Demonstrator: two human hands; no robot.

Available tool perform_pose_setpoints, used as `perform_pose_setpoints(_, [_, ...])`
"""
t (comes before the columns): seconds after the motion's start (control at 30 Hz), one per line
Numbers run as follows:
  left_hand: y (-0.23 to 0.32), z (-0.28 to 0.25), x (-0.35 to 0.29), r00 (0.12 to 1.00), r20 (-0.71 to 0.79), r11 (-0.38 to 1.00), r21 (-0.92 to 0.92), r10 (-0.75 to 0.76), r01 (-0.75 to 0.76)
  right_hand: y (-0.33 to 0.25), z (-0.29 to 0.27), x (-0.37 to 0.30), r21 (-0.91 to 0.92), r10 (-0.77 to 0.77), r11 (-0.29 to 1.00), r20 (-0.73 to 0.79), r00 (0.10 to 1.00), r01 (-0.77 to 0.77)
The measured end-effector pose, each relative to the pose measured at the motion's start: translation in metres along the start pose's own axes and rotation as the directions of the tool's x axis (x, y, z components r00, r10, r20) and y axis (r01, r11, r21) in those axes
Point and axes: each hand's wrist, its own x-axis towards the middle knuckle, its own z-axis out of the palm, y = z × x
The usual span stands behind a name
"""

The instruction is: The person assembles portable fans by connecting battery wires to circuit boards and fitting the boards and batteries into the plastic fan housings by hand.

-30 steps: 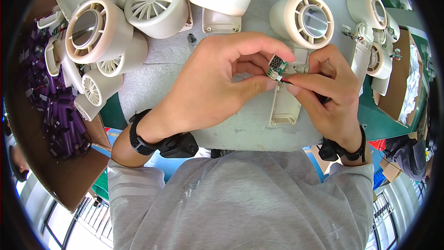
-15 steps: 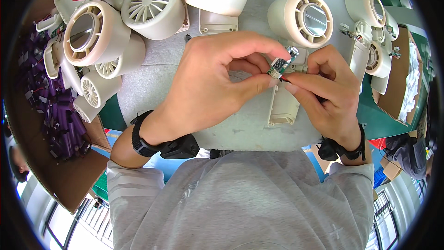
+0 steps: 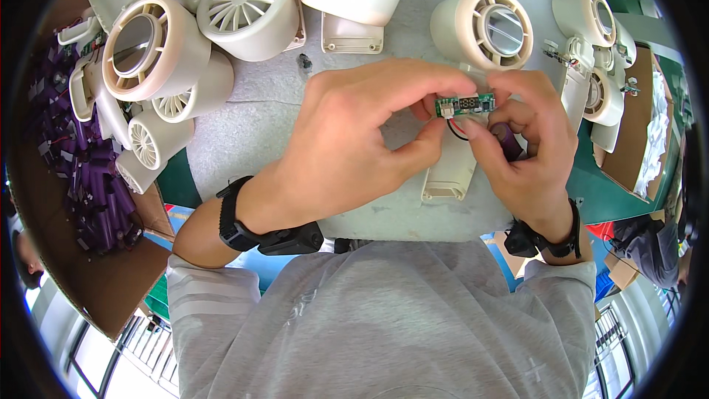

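Observation:
A small green circuit board [image 3: 467, 106] with a dark display block is held level over the bench. My left hand [image 3: 354, 133] is closed at its left end, index finger on the upper edge and thumb near the lower corner. Red and black wires [image 3: 457, 130] run from the board's connector toward my right hand [image 3: 535, 133]. That hand is curled around a purple cylindrical battery [image 3: 507, 141], its fingertips beside the board's right end. Beneath the hands lies a cream handheld fan [image 3: 480, 33] with a round mirror-like centre; its hollow handle [image 3: 449, 171] extends toward me, partly hidden.
Several cream fan housings [image 3: 244, 11] crowd the bench's back and left. More fans [image 3: 587, 18] stand at the right. A cardboard box of purple batteries [image 3: 103, 207] sits at the left; another box [image 3: 631, 129] with white pieces is at the right.
The circuit board has turned from tilted to level, its display now facing up. My right hand has rolled so the purple battery shows. My left hand has shifted slightly right.

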Motion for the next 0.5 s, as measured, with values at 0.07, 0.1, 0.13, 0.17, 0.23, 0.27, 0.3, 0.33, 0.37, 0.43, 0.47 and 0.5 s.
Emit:
perform_pose_setpoints(0.07, [-0.0001, -0.0004, 0.0002, 1.0, 0.006, 0.996, 0.08, 0.026, -0.026, 0.0012, -0.0024, 0.0014, -0.058, -0.037, 0.998, 0.009, 0.999, 0.037])
perform_pose_setpoints(0.1, [-0.0002, -0.0005, 0.0002, 1.0, 0.005, 0.996, 0.08, 0.025, -0.025, 0.0024, -0.0055, 0.0027, -0.135, -0.098, 0.985, 0.057, 0.994, 0.105])
perform_pose_setpoints(0.13, [-0.0006, -0.0007, 0.0006, 0.999, -0.006, 0.995, 0.089, 0.045, -0.045, 0.0033, -0.0065, 0.0033, -0.172, -0.128, 0.975, 0.083, 0.988, 0.14])
perform_pose_setpoints(0.17, [-0.0011, -0.0008, 0.0011, 0.998, -0.017, 0.993, 0.098, 0.066, -0.064, 0.004, -0.0073, 0.0034, -0.207, -0.155, 0.963, 0.111, 0.982, 0.175])
perform_pose_setpoints(0.23, [-0.0025, -0.0007, 0.0023, 0.996, -0.025, 0.991, 0.105, 0.089, -0.086, 0.0064, -0.0074, 0.0025, -0.197, -0.156, 0.965, 0.101, 0.983, 0.173])
perform_pose_setpoints(0.27, [-0.0034, -0.0009, 0.0022, 0.995, -0.024, 0.988, 0.121, 0.099, -0.095, 0.0066, -0.0076, 0.0022, -0.195, -0.155, 0.966, 0.098, 0.983, 0.172])
perform_pose_setpoints(0.3, [-0.0043, -0.0014, 0.0017, 0.994, -0.024, 0.985, 0.139, 0.107, -0.103, 0.007, -0.0075, 0.0021, -0.191, -0.156, 0.966, 0.095, 0.983, 0.172])
perform_pose_setpoints(0.33, [-0.0047, -0.0015, 0.0015, 0.993, -0.024, 0.981, 0.157, 0.116, -0.111, 0.007, -0.0073, 0.0021, -0.196, -0.152, 0.966, 0.095, 0.984, 0.168])
perform_pose_setpoints(0.37, [-0.0046, -0.0014, 0.0015, 0.993, -0.024, 0.981, 0.157, 0.116, -0.111, 0.0069, -0.0071, 0.0021, -0.201, -0.148, 0.966, 0.094, 0.985, 0.164])
perform_pose_setpoints(0.43, [-0.0038, -0.0017, 0.0015, 0.986, -0.031, 0.963, 0.223, 0.162, -0.151, 0.0058, -0.0061, 0.0024, -0.206, -0.143, 0.966, 0.094, 0.985, 0.159])
perform_pose_setpoints(0.47, [-0.0036, -0.0018, 0.0014, 0.982, -0.034, 0.952, 0.255, 0.184, -0.17, 0.0051, -0.0054, 0.0028, -0.201, -0.133, 0.968, 0.088, 0.987, 0.149])
perform_pose_setpoints(0.5, [-0.0034, -0.0009, 0.0012, 0.982, -0.033, 0.951, 0.256, 0.186, -0.171, 0.0047, -0.0051, 0.0028, -0.197, -0.126, 0.971, 0.081, 0.989, 0.14])
